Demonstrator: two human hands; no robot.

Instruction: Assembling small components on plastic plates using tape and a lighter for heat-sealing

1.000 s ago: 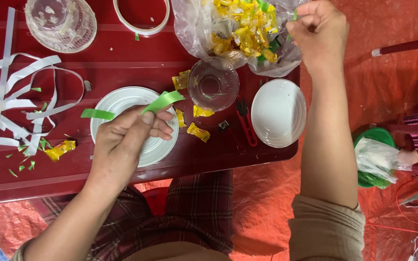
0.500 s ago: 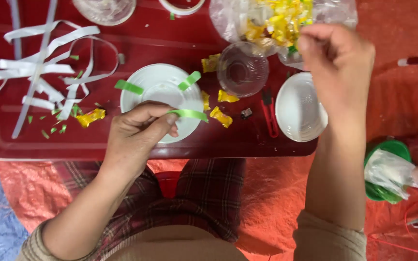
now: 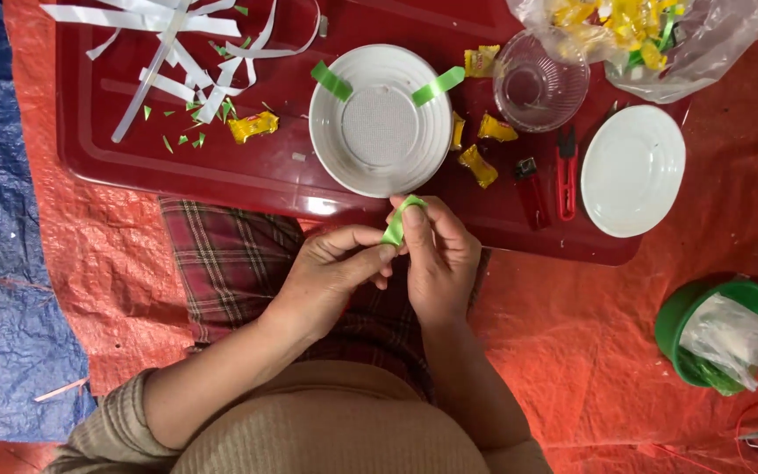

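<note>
My left hand (image 3: pixel 335 268) and my right hand (image 3: pixel 436 254) meet over my lap, just below the red tray (image 3: pixel 221 175). Both pinch one short green strip (image 3: pixel 394 226), bent between the fingertips. Right above them a white plastic bowl (image 3: pixel 381 118) sits upside down on the tray, with two green strips (image 3: pixel 438 85) stuck on its rim. Small yellow wrapped sweets (image 3: pixel 479 165) lie beside the bowl.
On the tray are white paper strips (image 3: pixel 177 53), green scraps, a clear glass bowl (image 3: pixel 539 81), a red lighter (image 3: pixel 532 191), red snips (image 3: pixel 568 180), a second white bowl (image 3: pixel 632 168) and a clear bag of sweets (image 3: pixel 651 35). A green pot (image 3: pixel 686 325) stands at right on orange tarp.
My right hand has come down from the sweet bag to the left hand. The green strip left the bowl's edge and is now held by both hands above my lap.
</note>
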